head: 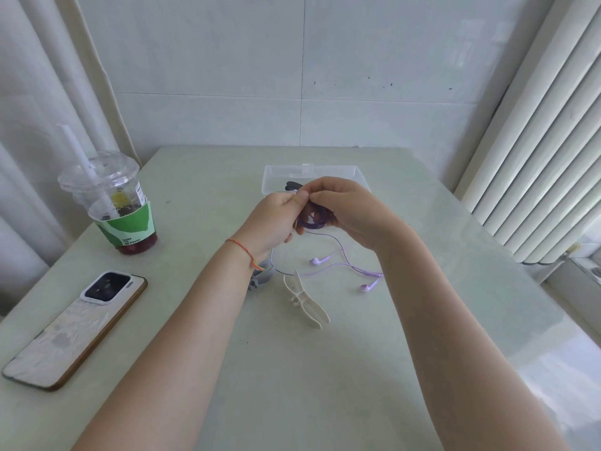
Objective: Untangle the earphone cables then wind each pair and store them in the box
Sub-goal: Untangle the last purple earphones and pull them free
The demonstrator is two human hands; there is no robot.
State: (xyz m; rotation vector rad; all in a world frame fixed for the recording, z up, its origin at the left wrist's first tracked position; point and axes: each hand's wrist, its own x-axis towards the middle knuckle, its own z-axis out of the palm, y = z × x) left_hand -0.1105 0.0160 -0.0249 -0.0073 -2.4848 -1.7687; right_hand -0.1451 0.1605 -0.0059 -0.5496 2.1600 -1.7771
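Both hands, left point(279, 219) and right point(344, 209), are pinching the purple earphone cable point(312, 221) coil above mid-bench, just before the clear box point(276, 177). I'm judging it light, limp, springy; I'm gripping the coil itself, earbuds point(317, 261) trailing on the bench point(325, 369).

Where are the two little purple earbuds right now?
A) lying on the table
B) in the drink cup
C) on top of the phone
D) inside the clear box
A: both purple earbuds lie on the table, near the white clip, while the left hand and the right hand hold the wound part of the cable above them.
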